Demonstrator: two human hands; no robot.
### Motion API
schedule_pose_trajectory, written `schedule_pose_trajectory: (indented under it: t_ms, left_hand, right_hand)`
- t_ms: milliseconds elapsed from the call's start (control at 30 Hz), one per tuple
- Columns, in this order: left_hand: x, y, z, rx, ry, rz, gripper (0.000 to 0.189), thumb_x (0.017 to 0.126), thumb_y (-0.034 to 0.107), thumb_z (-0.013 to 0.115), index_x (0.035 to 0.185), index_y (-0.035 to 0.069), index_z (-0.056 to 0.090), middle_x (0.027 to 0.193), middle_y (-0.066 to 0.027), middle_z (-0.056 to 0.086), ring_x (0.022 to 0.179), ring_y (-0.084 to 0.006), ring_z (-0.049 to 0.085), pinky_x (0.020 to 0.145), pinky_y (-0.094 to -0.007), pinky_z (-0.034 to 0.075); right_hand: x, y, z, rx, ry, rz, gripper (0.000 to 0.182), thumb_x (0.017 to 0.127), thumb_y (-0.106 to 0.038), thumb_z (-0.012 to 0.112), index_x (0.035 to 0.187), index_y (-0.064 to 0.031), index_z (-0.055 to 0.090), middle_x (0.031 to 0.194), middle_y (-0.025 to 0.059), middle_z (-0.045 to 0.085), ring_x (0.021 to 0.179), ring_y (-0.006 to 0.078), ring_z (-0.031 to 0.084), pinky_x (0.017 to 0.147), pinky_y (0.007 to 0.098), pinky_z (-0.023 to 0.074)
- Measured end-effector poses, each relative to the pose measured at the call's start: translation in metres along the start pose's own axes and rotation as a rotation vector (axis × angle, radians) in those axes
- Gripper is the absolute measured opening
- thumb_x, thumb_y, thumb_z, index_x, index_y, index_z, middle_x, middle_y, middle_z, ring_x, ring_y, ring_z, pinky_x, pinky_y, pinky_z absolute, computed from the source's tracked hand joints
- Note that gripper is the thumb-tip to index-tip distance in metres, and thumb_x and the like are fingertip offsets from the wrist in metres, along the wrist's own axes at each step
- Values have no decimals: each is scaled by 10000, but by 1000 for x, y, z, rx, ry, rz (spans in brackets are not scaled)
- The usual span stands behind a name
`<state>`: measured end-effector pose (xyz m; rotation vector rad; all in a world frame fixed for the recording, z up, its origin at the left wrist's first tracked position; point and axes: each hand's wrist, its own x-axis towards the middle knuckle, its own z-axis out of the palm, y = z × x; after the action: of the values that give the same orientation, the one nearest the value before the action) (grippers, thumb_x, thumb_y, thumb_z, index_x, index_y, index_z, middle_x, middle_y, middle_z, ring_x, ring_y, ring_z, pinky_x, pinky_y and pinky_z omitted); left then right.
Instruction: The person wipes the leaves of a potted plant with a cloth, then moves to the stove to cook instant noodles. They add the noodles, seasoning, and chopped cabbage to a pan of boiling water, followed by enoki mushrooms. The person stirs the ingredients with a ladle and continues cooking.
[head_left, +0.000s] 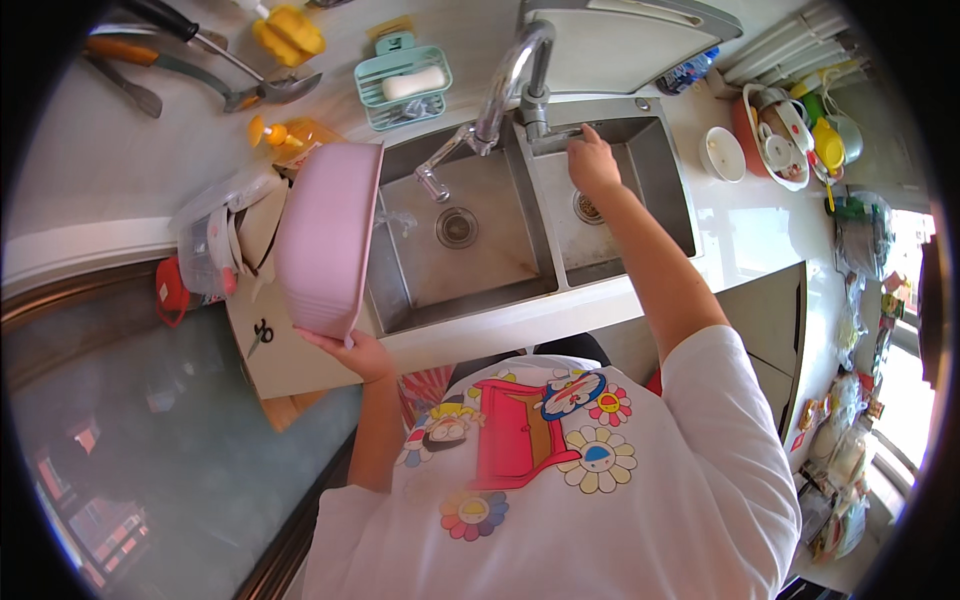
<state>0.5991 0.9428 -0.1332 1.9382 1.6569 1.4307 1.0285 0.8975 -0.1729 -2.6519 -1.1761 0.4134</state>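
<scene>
A pink plastic basin (326, 232) is tipped on its side at the left edge of the double-bowl steel sink (556, 262). My left hand (360, 354) grips its lower rim. My right hand (594, 161) is over the right bowl, near the base of the chrome faucet (534, 112), with a finger extended towards the back wall of the bowl; whether it touches anything there I cannot tell. The faucet's spout end (433, 185) hangs over the left bowl, where a round drain strainer (457, 227) shows and some water lies near the left side.
Behind the sink stand a green soap dish (367, 79) with white soap and an orange pump bottle (300, 139). A ladle (289, 88) and other utensils lie back left. Scissors (262, 330) rest front left. A white bowl (722, 154) and a dish-filled basin (750, 150) stand right.
</scene>
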Motion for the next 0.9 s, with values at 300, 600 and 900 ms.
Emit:
schedule_pose_trajectory:
  t_ms: [300,600,900]
  left_hand:
    - [7,-8,-17,-63,17,-32,668,808,-124,462,1417,-15,209,1420,-228,302,1311,-304,335,1075,-394,276]
    - [18,10,40,-67,-127,235,578,811,-86,494,1343,-20,277,1311,-209,362,1208,-280,386,1015,-367,325]
    - [-63,122,123,-280,-519,366,491,813,-48,527,1269,-24,344,1202,-191,423,1106,-256,438,955,-339,374]
  right_hand:
    - [-70,35,27,358,92,69,304,903,-231,458,1147,-117,600,1429,148,333,1184,359,456,951,424,420]
    - [-137,58,16,23,-229,58,551,802,-220,568,1338,-200,437,1481,94,256,1218,268,460,994,497,331]
    - [-266,175,-31,620,-65,300,425,833,-196,561,1248,-115,513,1391,164,384,1217,343,435,1006,400,380]
